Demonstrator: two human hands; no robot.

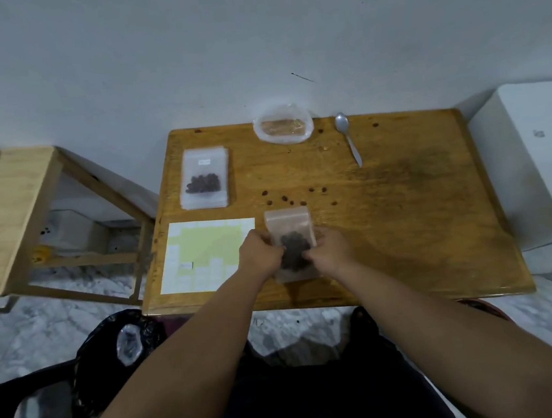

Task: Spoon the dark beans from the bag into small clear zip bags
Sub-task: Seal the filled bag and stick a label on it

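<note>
We hold the small clear zip bag (289, 222) with dark beans (293, 248) at the front middle of the brown wooden table (404, 215). Our left hand (261, 254) and right hand (331, 251) pinch its two sides with curled fingers. The silver metal spoon (349, 140) lies well apart, near the far edge.

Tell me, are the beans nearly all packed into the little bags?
One filled bag lies on the stack of bags, so that looks done. The left hand and right hand grip a second bag holding beans. Some stray beans lie on the table, the spoon rests idle, and I cannot tell what remains in the big bag.
</note>
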